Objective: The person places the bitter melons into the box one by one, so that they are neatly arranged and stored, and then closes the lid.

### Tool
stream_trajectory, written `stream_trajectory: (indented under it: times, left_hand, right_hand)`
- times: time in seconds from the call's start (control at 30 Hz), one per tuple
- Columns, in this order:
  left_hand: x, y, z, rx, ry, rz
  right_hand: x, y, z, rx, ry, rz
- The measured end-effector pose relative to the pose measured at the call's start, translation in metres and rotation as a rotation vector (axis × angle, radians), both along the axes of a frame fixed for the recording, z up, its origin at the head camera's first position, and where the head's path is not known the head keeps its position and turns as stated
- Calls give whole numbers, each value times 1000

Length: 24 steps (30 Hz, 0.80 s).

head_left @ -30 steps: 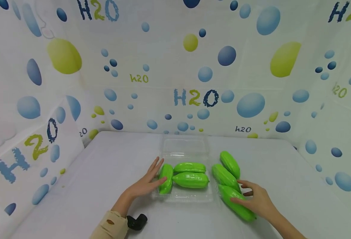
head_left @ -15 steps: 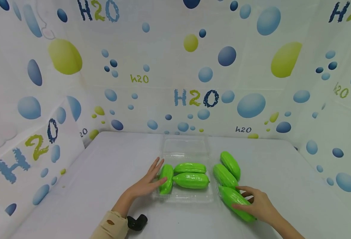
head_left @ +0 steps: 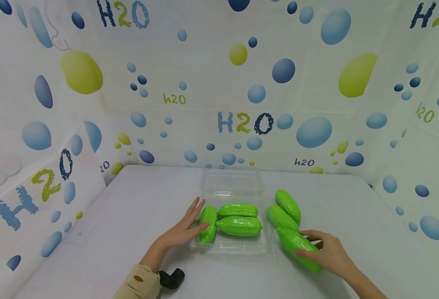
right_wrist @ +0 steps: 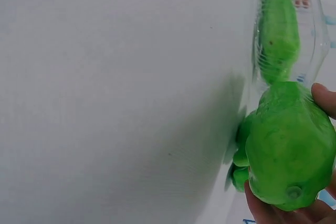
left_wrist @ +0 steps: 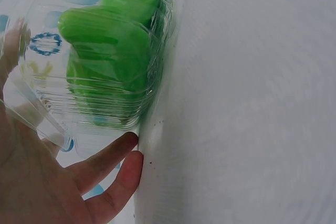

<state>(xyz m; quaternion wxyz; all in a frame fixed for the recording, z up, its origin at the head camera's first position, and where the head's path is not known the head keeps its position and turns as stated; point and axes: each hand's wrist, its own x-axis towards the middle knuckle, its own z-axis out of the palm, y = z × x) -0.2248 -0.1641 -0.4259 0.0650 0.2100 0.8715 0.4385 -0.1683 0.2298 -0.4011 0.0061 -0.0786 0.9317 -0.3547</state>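
My right hand (head_left: 331, 251) grips a plump, glossy green cucumber (head_left: 295, 244) by its near half, thumb on the near side and fingers on the far side. In the right wrist view, the gripped cucumber (right_wrist: 289, 145) hangs over the white table, its shadow below. My left hand (head_left: 180, 231) rests at the left wall of a clear plastic clamshell box (head_left: 242, 248), its fingers extended. Inside the box lie three more cucumbers: one upright along the left wall (head_left: 207, 224), two crosswise. The left wrist view has fingertips (left_wrist: 128, 141) right at the box's base.
Two more cucumbers, a nearer one (head_left: 280, 216) and a farther one (head_left: 289, 205), lie to the box's right. The box's lid (head_left: 231, 182) is folded back toward the patterned wall. A black curved object (head_left: 172, 278) sits beside my left sleeve (head_left: 138, 282).
My right hand has tightened on the nearest cucumber and raised it slightly, its near end shifting up and right. The left hand and the box have stayed put.
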Motion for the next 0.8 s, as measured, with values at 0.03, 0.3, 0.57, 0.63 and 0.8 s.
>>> stream_trajectory:
  times: [0.03,0.3,0.57,0.63,0.8]
  left_hand:
    - [0,0,0,-1,0,-1]
    - [1,0,1,0,1,-1]
    - [2,-1,1,-2,-1,-1]
    - [1,-1,0,-7,0,0]
    - [0,-1,1,-6,0,1]
  right_hand:
    - [0,0,1,-3,-2,-2]
    - [-3,1,6,-11,-25,-25]
    - [-4,0,12,-12,-15,-37]
    - [-4,-1,14,-9,-7,-36]
    - [-5,-3,18,-5,25,-27]
